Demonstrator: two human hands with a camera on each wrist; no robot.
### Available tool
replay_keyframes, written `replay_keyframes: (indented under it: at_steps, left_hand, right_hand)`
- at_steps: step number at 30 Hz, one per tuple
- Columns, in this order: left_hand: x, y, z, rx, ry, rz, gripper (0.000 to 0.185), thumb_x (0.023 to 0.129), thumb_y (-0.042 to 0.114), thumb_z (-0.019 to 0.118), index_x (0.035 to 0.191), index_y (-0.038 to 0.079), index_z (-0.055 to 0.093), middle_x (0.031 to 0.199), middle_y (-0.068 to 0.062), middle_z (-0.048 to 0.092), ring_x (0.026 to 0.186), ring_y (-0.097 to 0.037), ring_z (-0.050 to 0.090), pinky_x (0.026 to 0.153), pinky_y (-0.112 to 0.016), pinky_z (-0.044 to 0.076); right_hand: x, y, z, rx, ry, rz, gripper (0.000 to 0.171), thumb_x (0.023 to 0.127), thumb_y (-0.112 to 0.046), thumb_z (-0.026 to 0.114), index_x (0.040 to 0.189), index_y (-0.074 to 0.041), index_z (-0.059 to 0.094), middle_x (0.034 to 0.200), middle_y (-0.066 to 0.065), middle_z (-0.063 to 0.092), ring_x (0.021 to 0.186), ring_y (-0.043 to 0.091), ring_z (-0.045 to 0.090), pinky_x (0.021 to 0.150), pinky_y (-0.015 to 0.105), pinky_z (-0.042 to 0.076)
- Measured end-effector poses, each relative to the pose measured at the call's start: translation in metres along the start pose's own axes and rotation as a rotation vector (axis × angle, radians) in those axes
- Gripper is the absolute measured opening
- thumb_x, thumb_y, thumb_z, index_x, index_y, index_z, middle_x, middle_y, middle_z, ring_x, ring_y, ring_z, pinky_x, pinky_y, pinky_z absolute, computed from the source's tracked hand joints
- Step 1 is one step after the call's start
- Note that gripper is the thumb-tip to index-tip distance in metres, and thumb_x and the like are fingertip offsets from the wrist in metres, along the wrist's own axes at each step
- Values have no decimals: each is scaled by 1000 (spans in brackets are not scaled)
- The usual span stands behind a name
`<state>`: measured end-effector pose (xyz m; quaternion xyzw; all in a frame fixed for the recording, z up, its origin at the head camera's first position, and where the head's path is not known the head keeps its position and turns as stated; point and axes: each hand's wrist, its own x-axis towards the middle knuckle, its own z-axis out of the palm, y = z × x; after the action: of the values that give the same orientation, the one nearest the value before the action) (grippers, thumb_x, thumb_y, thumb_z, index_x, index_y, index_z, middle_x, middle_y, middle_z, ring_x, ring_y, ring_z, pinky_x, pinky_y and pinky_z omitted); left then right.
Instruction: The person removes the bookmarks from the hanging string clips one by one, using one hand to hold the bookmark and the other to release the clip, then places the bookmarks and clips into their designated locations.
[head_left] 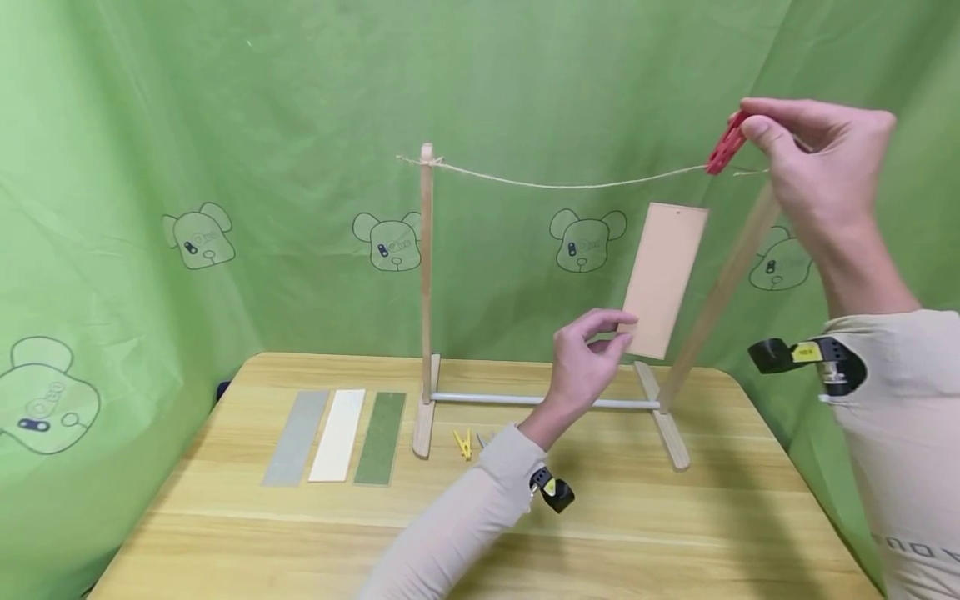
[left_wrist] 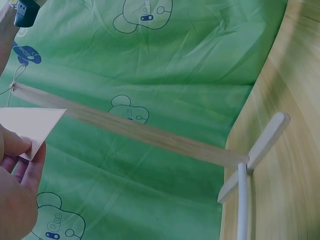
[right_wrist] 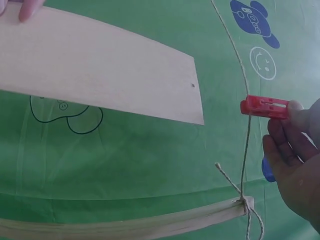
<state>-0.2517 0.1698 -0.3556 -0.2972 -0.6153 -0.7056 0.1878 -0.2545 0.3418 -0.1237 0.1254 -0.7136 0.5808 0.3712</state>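
Left hand [head_left: 585,354] pinches bottom corner of plain beige rectangular card [head_left: 663,279], small hole near top, centre-right of frame. Right hand [head_left: 817,162] pinches red plastic clothespin [head_left: 724,146] on twine line [head_left: 570,184], upper right.

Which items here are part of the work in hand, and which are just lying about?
In use: peach card pinched by left hand; red clothespin pinched by right hand; string; wooden rack.

Lying about: grey strip, white strip, green strip, yellow clothespin.
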Motion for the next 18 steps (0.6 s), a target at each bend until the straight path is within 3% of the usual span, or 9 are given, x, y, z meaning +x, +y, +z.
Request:
replay_keyframes:
  at_steps: [8, 11, 15, 18]
  left_hand:
    - [-8, -2, -30, 7, 50, -57, 27, 86, -16, 70, 108, -1, 74, 111, -12, 74, 101, -6, 69, 85, -23, 62]
    - [-11, -2, -39, 18, 62, -54, 27, 86, -16, 70, 108, -1, 74, 110, -12, 74, 101, -9, 70, 85, -25, 62]
    - [-14, -1, -35, -1, 34, -49, 26, 85, -16, 71, 107, -3, 73, 110, -13, 74, 101, -10, 71, 85, -26, 62]
    - [-18, -2, -28, -18, 5, -51, 24, 86, -16, 71, 107, -3, 73, 109, -14, 74, 100, -9, 71, 85, -27, 62]
  right_hand:
    - [-5, 6, 20, 243, 27, -10, 21, 81, 2, 84, 101, 6, 77, 97, 10, 78, 90, 14, 74, 92, 17, 56]
    - [-7, 7, 19, 246, 42, -31, 22, 81, 2, 84, 102, 7, 77, 98, 10, 78, 92, 16, 73, 94, 19, 56]
    - [-15, 1, -3, 187, 71, -23, 26, 82, 0, 84, 106, 6, 76, 101, 8, 78, 100, 16, 71, 96, 17, 53]
    - [-22, -1, -21, 121, 78, -2, 27, 84, -1, 83, 110, 4, 76, 104, 6, 78, 102, 14, 68, 85, 12, 54]
